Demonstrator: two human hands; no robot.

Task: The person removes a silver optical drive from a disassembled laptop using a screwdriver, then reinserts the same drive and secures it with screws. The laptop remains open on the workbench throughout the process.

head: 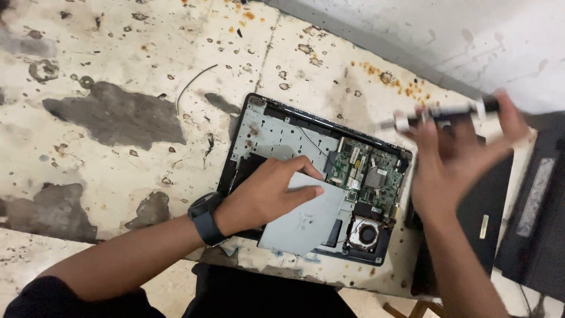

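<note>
An opened laptop base [259,123] lies on a stained white table, its green circuit board [368,168] and round cooling fan [366,234] exposed. My left hand [271,191], a dark watch on its wrist, rests flat on a grey metal drive [306,221] that sits at an angle in the base. My right hand [456,156] is raised above the base's right side and blurred by motion. Its fingers hold a thin black bar with white ends [447,112], kept roughly level.
Black laptop panels [488,200] lie to the right, with another dark cover [538,212] at the table's right edge. A thin loose wire [194,82] lies on the table [118,70] behind the base. The wall [447,35] runs along the far side.
</note>
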